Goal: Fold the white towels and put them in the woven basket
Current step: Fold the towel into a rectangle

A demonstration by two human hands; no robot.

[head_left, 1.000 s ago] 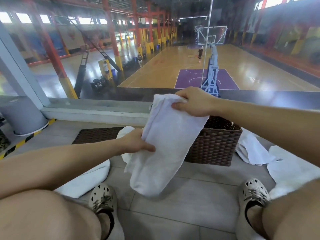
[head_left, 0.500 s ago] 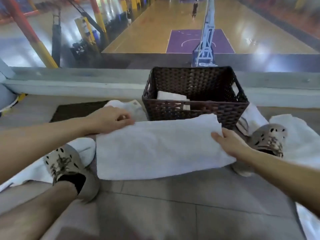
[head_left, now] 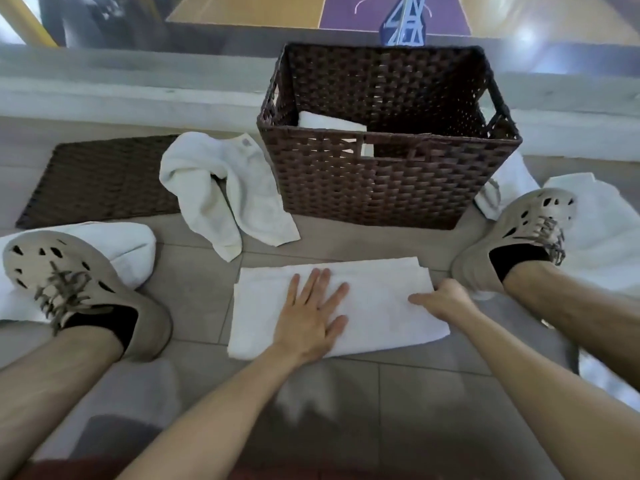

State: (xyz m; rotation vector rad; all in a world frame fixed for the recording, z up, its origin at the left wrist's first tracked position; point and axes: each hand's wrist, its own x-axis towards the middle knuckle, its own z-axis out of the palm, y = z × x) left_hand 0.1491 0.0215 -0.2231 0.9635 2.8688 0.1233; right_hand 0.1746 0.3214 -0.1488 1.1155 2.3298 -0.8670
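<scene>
A folded white towel (head_left: 377, 299) lies flat on the tiled floor in front of the dark brown woven basket (head_left: 388, 178). My left hand (head_left: 311, 313) presses flat on the towel's middle, fingers spread. My right hand (head_left: 440, 299) grips the towel's right edge with curled fingers. Inside the basket, at its left, a folded white towel (head_left: 329, 120) is partly visible. A crumpled white towel (head_left: 225, 192) lies just left of the basket. More white towels lie under my left foot (head_left: 131, 247) and at the far right (head_left: 599, 233).
My two feet in beige perforated shoes (head_left: 79, 289) (head_left: 519, 237) flank the folded towel. A dark woven mat (head_left: 100, 181) lies at the left. A concrete ledge (head_left: 138, 95) with glass above a basketball court runs behind the basket.
The towel, held in the air a second ago, was laid on the floor and folded shorter. My left hand moved onto its middle and my right hand to its right edge. The view tilted down.
</scene>
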